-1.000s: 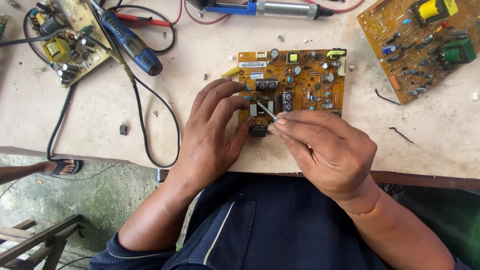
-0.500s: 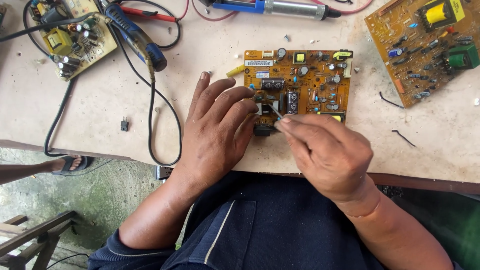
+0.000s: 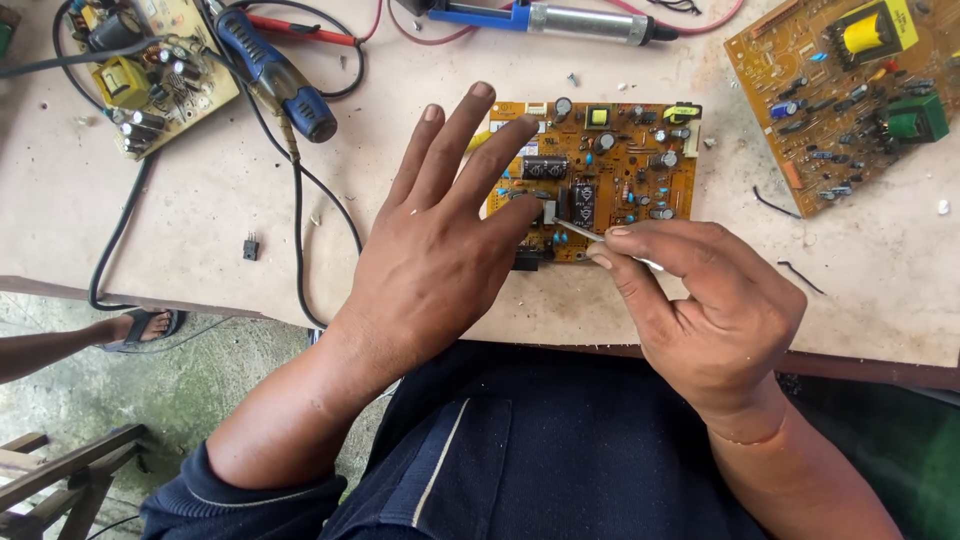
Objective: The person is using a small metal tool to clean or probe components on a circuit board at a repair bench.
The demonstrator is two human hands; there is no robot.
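1. Orange-brown laminate, crowded with capacitors and small parts, makes up the circuit board (image 3: 600,175) that is lying flat on the pale surface (image 3: 200,220), near its front edge and directly ahead of the person.
2. The left hand (image 3: 440,250) is hovering over the board's left end with its fingers (image 3: 445,140) spread and released, grasping nothing; whether the palm is touching the board cannot be told.
3. The right hand (image 3: 710,300) is pinching a thin metal probe (image 3: 580,230), most likely tweezers, between thumb and forefinger, and the tip is pointing at the black components near the board's lower middle.
4. Judging by this, the step in hand is picking at or probing one part on the board, with the left hand lifted clear rather than steadying it.
5. The next move seems to be calling for a steady tip placed on a single small part without touching its close neighbours, and probably for the left hand to be pressing the board down.
6. Lying well apart are a blue-handled soldering iron (image 3: 275,75) with its black cable, a blue and silver desoldering pump (image 3: 545,18), a second board (image 3: 850,80) at right and a third (image 3: 150,70) at upper left.
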